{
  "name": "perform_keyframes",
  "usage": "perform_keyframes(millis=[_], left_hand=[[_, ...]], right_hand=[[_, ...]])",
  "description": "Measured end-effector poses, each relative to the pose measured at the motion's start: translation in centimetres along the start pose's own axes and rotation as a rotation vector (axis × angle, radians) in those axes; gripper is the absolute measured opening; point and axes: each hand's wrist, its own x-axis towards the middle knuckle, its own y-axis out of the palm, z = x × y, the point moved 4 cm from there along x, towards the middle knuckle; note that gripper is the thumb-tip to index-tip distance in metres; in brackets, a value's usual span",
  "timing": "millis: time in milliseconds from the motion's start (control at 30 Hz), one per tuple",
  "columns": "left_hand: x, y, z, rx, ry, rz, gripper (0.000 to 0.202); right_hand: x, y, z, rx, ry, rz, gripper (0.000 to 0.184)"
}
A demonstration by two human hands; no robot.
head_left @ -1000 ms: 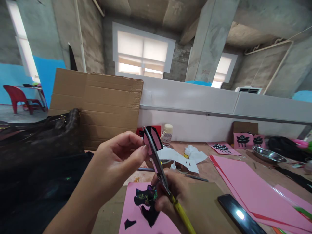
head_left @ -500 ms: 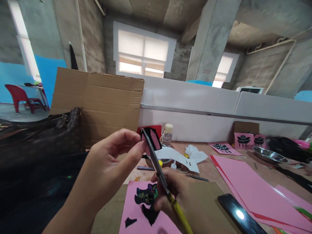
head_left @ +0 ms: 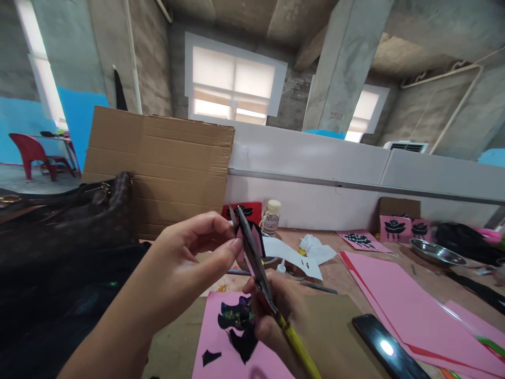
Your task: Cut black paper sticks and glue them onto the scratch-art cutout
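Note:
My left hand (head_left: pixel 193 252) pinches a small black-and-pink paper piece (head_left: pixel 258 241) between thumb and fingers. Yellow-handled scissors (head_left: pixel 256 268) are gripped in my right hand (head_left: pixel 282 310), their blades pointing up and slightly parted at the tips. The blades cross in front of the paper piece and partly hide it; whether they are cutting into it I cannot tell. Below my hands lies a pink sheet (head_left: pixel 209 326) bearing black cut-outs, among them a shiny speckled one (head_left: pixel 234 315), a larger plain one (head_left: pixel 243 345) and a small scrap (head_left: pixel 211 358).
A phone (head_left: pixel 389 347) and a stack of pink sheets (head_left: pixel 410 305) lie to the right. Behind my hands stand a cream-lidded jar (head_left: pixel 271 217) and a red card (head_left: pixel 252 209). Cardboard (head_left: pixel 177 168) stands at the back left, beside a dark bag (head_left: pixel 98 216).
The scissor blades have parted slightly at the tips. The paper piece has turned and shifted a little to the right, now more hidden behind the blades; both hands stay close together.

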Motion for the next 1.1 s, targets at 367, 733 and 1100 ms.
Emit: perform_keyframes(millis=[367, 733, 1100], left_hand=[[0.6, 0.2, 0.5, -0.078, -0.021, 0.11, 0.017], [0.9, 0.6, 0.7, -0.11, -0.032, 0.187, 0.02], [0.8, 0.9, 0.7, -0.076, -0.029, 0.164, 0.013]], right_hand=[[1.5, 1.1, -5.7, 0.138, -0.283, -0.05, 0.065], [1.9, 1.5, -6.8, 0.241, -0.285, -0.069, 0.069], [2.2, 1.5, -6.4, 0.162, -0.305, -0.093, 0.069]])
